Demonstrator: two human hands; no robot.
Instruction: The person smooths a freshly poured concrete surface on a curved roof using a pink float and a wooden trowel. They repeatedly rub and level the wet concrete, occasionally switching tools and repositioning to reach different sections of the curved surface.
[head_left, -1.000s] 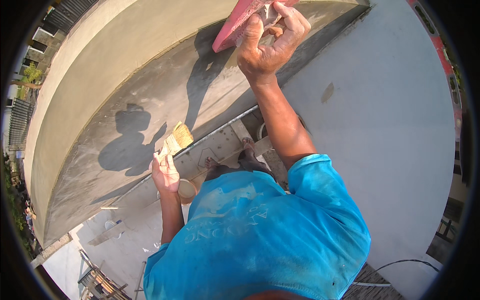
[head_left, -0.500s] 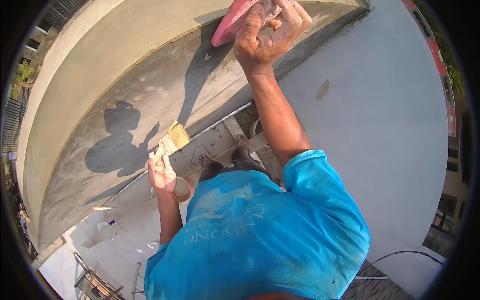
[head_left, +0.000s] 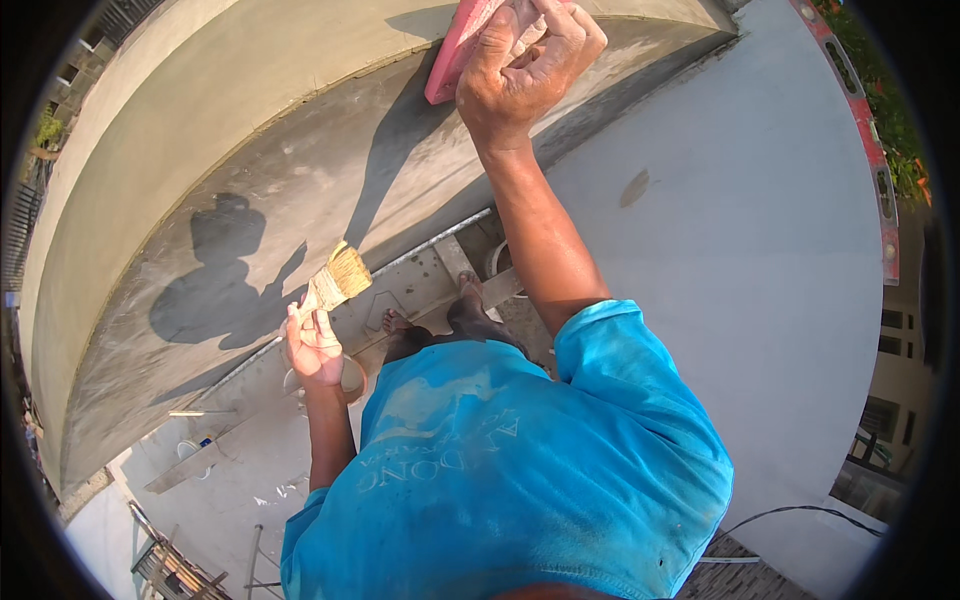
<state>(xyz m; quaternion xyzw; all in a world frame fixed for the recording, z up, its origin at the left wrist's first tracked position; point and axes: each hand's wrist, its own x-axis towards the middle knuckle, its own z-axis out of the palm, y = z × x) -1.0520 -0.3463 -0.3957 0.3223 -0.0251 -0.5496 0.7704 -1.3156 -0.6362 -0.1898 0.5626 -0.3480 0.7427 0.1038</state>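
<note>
My right hand grips a pink plastering float by its handle, up near the top edge. The float is against or very close to the grey plastered wall; the exact contact cannot be told. Pale plaster dust coats my fingers. Lower and to the left, my left hand is closed round the handle of a flat paintbrush. Its yellowish bristles point up and right, away from the wall's surface, and dried plaster covers its ferrule.
I stand on a plank platform beside the wall. A bucket is below my left hand. To the right spreads a smooth pale wall, with a red spirit level along its far edge. A dark cable runs at lower right.
My right hand and the float have shifted slightly left and down. The paintbrush stays in my left hand, and the whole view has moved a little.
</note>
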